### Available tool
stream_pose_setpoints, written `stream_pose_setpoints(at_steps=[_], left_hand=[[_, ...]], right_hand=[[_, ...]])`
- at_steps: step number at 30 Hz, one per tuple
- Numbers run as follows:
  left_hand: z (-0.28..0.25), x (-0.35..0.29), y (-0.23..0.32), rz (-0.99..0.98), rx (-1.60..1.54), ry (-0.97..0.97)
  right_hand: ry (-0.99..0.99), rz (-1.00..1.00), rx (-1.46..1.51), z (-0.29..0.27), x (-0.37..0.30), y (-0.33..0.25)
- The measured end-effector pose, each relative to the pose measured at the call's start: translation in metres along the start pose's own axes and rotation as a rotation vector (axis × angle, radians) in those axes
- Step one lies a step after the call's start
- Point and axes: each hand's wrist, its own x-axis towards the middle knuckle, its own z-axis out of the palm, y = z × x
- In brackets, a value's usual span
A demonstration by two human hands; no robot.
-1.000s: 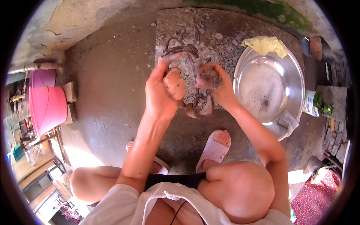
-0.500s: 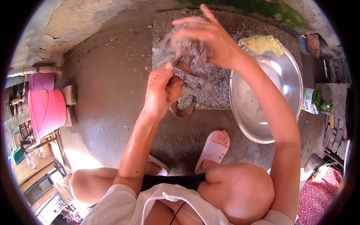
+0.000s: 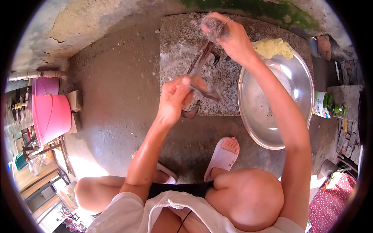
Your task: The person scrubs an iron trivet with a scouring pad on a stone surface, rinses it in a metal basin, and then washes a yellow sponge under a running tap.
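a person squatted over a rough stone slab (image 3: 175,42) on a wet floor, bare hands at work. the left hand (image 3: 173,99) was closed around the near part of a dark metal frame (image 3: 202,58), which was held above the slab. from that grip, the frame's longest visible bar slanted away from the person and to the right; a shorter bar pointed right and slightly back toward the person. the right hand (image 3: 235,40), fingers curled around a gray wiry scrubber (image 3: 217,29), was at the bar's far end and nearer to it than the left. whether scrubber and metal touched could not be told, as blur hid the meeting point. to the right stood a steel basin (image 3: 258,124), a yellow cloth (image 3: 274,48) on its far rim. beyond it, a green bottle (image 3: 329,105) bore a pale label, its print too small to read. a small dark mark on the right sandal (image 3: 217,161) was also illegible.
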Motion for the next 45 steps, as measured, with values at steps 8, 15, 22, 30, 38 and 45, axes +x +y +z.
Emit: stream_pose_setpoints(at_steps=[8, 15, 22, 30, 38, 45], left_hand=[[0.003, 0.014, 0.002, -0.195, -0.022, -0.207], [0.01, 0.014, 0.009, -0.245, -0.387, -0.031], [0.022, 0.001, -0.004, -0.159, -0.191, 0.167], [0.031, -0.004, 0.001, -0.088, -0.312, 0.171], [0.023, -0.003, 0.005, -0.149, -0.267, 0.188], [0.018, 0.001, 0.024, -0.13, -0.64, 0.171]], right_hand=[[0.014, -0.296, -0.053, 0.021, -0.012, -0.036], [0.13, 0.122, 0.428, 0.009, -0.011, -0.028], [-0.162, -0.285, -0.297, 0.016, -0.032, -0.037], [0.18, 0.245, 0.818, 0.024, -0.053, -0.031], [0.051, -0.273, -0.134, 0.013, -0.048, -0.026], [0.023, 0.292, 0.942, 0.036, -0.075, -0.035]])
